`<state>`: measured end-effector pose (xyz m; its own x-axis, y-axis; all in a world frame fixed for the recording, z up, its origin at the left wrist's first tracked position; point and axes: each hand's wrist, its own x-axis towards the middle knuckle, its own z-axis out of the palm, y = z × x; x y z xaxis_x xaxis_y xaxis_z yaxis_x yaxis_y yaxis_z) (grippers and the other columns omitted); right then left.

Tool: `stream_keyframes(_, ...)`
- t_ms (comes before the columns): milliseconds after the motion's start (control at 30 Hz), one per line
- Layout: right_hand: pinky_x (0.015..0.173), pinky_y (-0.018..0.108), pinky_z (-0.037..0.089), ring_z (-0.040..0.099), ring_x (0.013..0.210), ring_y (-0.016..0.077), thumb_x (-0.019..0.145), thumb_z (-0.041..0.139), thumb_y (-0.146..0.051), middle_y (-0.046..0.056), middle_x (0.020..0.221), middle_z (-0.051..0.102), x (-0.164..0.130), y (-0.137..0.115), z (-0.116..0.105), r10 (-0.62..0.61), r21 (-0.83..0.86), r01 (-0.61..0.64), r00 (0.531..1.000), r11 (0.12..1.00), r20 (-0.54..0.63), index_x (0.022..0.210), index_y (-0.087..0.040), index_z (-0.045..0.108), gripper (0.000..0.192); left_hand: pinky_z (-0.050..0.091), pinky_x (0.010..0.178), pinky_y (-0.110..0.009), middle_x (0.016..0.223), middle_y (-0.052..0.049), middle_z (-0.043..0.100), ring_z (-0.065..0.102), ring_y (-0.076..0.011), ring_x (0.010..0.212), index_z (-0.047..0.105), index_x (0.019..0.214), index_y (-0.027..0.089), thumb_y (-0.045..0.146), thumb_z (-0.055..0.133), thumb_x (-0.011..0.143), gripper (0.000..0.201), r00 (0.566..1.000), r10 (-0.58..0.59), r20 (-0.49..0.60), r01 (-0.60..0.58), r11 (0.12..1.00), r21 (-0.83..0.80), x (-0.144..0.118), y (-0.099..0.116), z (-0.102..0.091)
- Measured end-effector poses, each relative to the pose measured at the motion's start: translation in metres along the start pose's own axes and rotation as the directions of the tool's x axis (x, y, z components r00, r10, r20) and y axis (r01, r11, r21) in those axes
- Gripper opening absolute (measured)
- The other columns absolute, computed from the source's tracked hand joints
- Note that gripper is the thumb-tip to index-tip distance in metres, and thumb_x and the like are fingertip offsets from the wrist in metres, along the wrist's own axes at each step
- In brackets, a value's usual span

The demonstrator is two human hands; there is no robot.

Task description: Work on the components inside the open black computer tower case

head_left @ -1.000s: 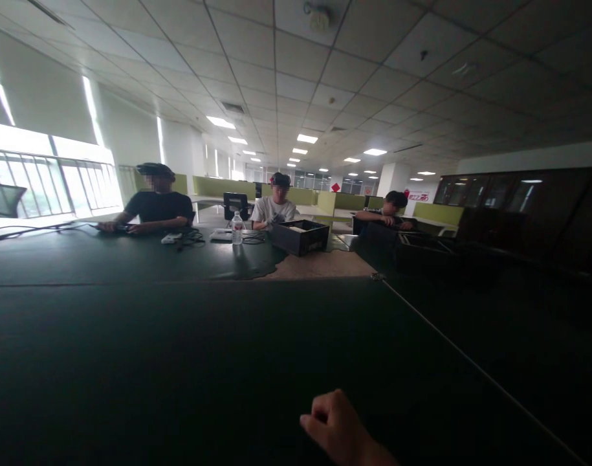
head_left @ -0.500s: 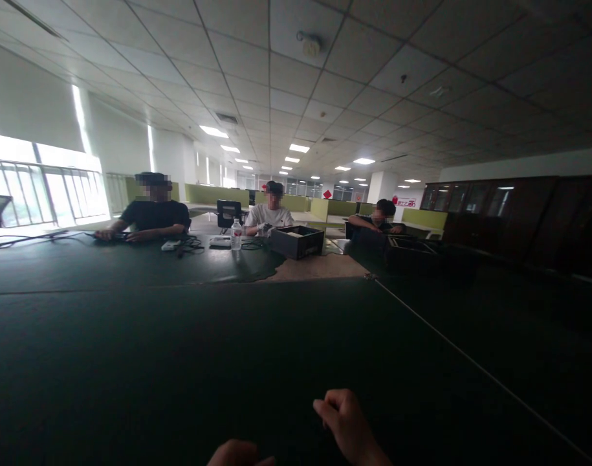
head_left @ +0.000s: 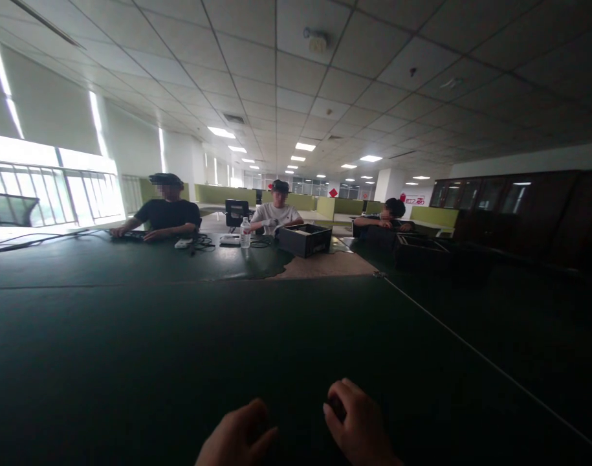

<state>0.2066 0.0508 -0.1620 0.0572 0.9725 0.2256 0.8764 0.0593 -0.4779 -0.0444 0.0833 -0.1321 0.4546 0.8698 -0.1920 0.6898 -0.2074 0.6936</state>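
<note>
I am resting both hands low on the dark desk (head_left: 179,336), close to my own edge of it, and I am holding nothing that I can make out. My left hand (head_left: 235,437) is lying loosely curled with the thumb out; my right hand (head_left: 358,424) is bunched into a loose fist just beside it, and something small and dark may be showing at its fingertips, though I cannot tell what. The two hands are lying near each other but apart. Judging by this, I am sitting between actions, with no object within reach, so any next move would call for reaching well forward. Far across the desk, a water bottle (head_left: 246,232) is standing upright, and one open dark box (head_left: 305,239) is sitting just to the right of the bottle. Left of the bottle, cables (head_left: 201,242) are lying tangled. Behind the bottle, three people are sitting at work: one in a black shirt (head_left: 168,213), one in a white shirt (head_left: 276,215), and one farther right (head_left: 390,217).
</note>
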Motion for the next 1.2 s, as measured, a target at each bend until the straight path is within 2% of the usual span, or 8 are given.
stream_keyframes(67, 0.085, 0.036, 0.041, 0.052, 0.102, 0.0234, 0.081, 0.050, -0.032, 0.008, 0.113, 0.055, 0.001, 0.004, 0.001, -0.031, -0.118, 0.014, 0.990, 0.993, -0.136, 0.110, -0.022, 0.056, 0.031, 0.040, 0.095, -0.045, 0.126, -0.011, 0.054, 0.051, -0.0277, 0.113, 0.052, 0.124, 0.020, 0.046, 0.049, 0.079, 0.053, 0.970, 0.045, -0.240, 0.010, 0.975, 0.223, 0.003, -0.012, -0.007)
stream_keyframes(100, 0.089, 0.040, 0.039, 0.048, 0.108, 0.0255, 0.081, 0.049, -0.031, 0.010, 0.118, 0.052, 0.002, 0.007, 0.001, -0.033, -0.158, 0.008, 0.987, 0.987, -0.159, 0.114, -0.021, 0.054, 0.035, 0.035, 0.100, -0.048, 0.132, -0.010, 0.049, 0.046, -0.0289, 0.119, 0.049, 0.128, 0.021, 0.045, 0.049, 0.079, 0.055, 0.945, 0.079, -0.316, 0.025, 0.950, 0.312, 0.003, -0.018, -0.009)
stream_keyframes(133, 0.090, 0.042, 0.039, 0.047, 0.110, 0.0266, 0.081, 0.049, -0.031, 0.010, 0.119, 0.051, 0.002, 0.009, 0.000, -0.025, -0.183, -0.003, 0.988, 0.983, -0.154, 0.115, -0.020, 0.054, 0.036, 0.031, 0.103, -0.049, 0.135, -0.010, 0.047, 0.042, -0.0297, 0.123, 0.049, 0.129, 0.023, 0.045, 0.049, 0.078, 0.055, 0.938, 0.101, -0.330, 0.033, 0.926, 0.375, 0.003, -0.023, -0.010)
stream_keyframes(267, 0.086, 0.040, 0.042, 0.050, 0.104, 0.0237, 0.084, 0.046, -0.030, 0.009, 0.114, 0.052, 0.004, 0.011, -0.002, -0.012, -0.167, -0.002, 0.997, 0.986, -0.082, 0.113, -0.019, 0.055, 0.032, 0.029, 0.104, -0.051, 0.136, -0.011, 0.046, 0.041, -0.0307, 0.125, 0.053, 0.127, 0.023, 0.045, 0.047, 0.079, 0.053, 0.953, 0.093, -0.289, 0.047, 0.895, 0.444, -0.001, -0.027, -0.009)
stream_keyframes(400, 0.086, 0.039, 0.041, 0.049, 0.103, 0.0224, 0.083, 0.047, -0.029, 0.008, 0.113, 0.052, 0.004, 0.008, -0.004, -0.030, -0.155, 0.018, 0.996, 0.988, -0.079, 0.111, -0.021, 0.055, 0.031, 0.034, 0.102, -0.047, 0.136, -0.011, 0.046, 0.045, -0.0286, 0.121, 0.052, 0.127, 0.022, 0.041, 0.045, 0.079, 0.052, 0.967, 0.089, -0.241, 0.024, 0.903, 0.430, -0.003, -0.015, -0.006)
stream_keyframes(533, 0.086, 0.039, 0.041, 0.049, 0.102, 0.0220, 0.083, 0.046, -0.028, 0.007, 0.112, 0.052, 0.005, 0.009, -0.002, -0.021, -0.178, 0.005, 0.996, 0.984, -0.085, 0.110, -0.021, 0.056, 0.029, 0.032, 0.103, -0.047, 0.135, -0.009, 0.047, 0.043, -0.0281, 0.123, 0.053, 0.127, 0.024, 0.041, 0.045, 0.079, 0.051, 0.975, 0.067, -0.211, 0.037, 0.891, 0.453, -0.002, -0.009, -0.004)
stream_keyframes(933, 0.086, 0.036, 0.040, 0.050, 0.097, 0.0198, 0.082, 0.046, -0.028, 0.005, 0.104, 0.056, 0.006, 0.002, -0.002, -0.006, -0.136, -0.002, 0.998, 0.991, -0.056, 0.102, -0.022, 0.058, 0.024, 0.032, 0.105, -0.047, 0.134, -0.007, 0.048, 0.044, -0.0253, 0.122, 0.053, 0.127, 0.026, 0.045, 0.046, 0.078, 0.052, 0.975, 0.070, -0.213, 0.036, 0.889, 0.457, 0.001, -0.016, -0.002)
stream_keyframes(1200, 0.085, 0.034, 0.041, 0.051, 0.097, 0.0194, 0.082, 0.046, -0.033, 0.005, 0.105, 0.056, 0.003, 0.006, -0.003, -0.010, -0.093, 0.005, 0.999, 0.996, -0.052, 0.101, -0.022, 0.059, 0.025, 0.028, 0.106, -0.048, 0.145, -0.005, 0.037, 0.036, -0.0262, 0.129, 0.039, 0.137, 0.030, 0.048, 0.041, 0.081, 0.059, 0.979, 0.048, -0.199, 0.064, 0.852, 0.519, 0.007, -0.025, 0.002)
